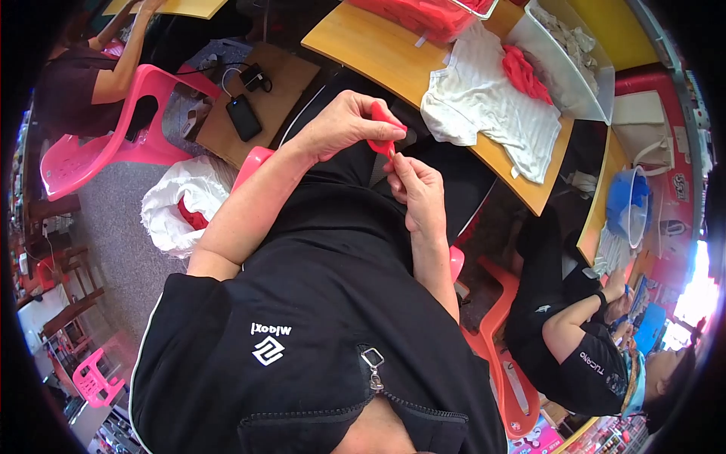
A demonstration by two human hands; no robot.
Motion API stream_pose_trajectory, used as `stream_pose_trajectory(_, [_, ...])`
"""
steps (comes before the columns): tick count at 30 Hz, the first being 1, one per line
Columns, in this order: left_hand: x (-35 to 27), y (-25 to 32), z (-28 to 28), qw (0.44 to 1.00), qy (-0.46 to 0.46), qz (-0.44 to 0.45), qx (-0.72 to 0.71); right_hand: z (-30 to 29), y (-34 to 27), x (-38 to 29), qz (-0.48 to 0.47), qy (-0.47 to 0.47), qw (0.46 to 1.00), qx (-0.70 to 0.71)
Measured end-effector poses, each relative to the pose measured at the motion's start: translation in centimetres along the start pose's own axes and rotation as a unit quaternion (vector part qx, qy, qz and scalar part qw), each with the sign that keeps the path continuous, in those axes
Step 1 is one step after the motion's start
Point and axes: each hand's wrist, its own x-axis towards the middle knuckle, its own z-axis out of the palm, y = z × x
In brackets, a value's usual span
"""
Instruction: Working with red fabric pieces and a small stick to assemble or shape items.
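Note:
Over my lap, my left hand (349,125) pinches a small red piece of thin, soft material (381,144) between thumb and fingers. Just below it my right hand (418,184) grips the lower end of the same piece with thumb and forefinger. Parts of the piece are hidden by my fingers, so its full shape cannot be told. Ahead to the right, a white cloth garment (482,91) is spread on a wooden table (363,42), with several bunched red pieces (524,74) on top.
Clear bins (601,96) and a basket of red pieces (420,17) stand on the table. To my left are a white sack (170,187) and a power bank (244,118) on a board. People sit at left (74,93) and right (573,340). A blue basin (624,213) stands far right.

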Motion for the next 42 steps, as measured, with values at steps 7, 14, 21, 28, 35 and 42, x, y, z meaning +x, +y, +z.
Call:
stream_pose_trajectory(7, [0.1,-0.6,0.7,0.98,0.081,0.027,-0.181,-0.2,-0.2,0.1,-0.064,0.062,0.996,-0.015])
stream_pose_trajectory(14, [0.2,-1.0,0.5,0.983,0.105,0.032,-0.15,-0.6,0.2,0.2,-0.141,0.119,0.978,-0.102])
stream_pose_trajectory(21, [-0.3,-0.8,0.8,0.993,0.099,0.027,-0.061,-0.4,1.1,0.5,-0.204,0.166,0.951,-0.161])
stream_pose_trajectory(28, [-0.1,-1.3,0.4,0.992,0.1,0.037,-0.069,-0.4,0.6,0.5,0.02,0.034,0.996,0.074])
stream_pose_trajectory(35, [-0.1,-0.4,0.2,0.989,0.088,0.008,-0.118,-0.1,0.4,0.5,-0.065,0.071,0.995,-0.039])
stream_pose_trajectory(42, [0.0,-1.8,-1.1,0.945,0.106,0.011,-0.309,-0.5,0.4,0.5,-0.049,0.036,0.997,0.038])
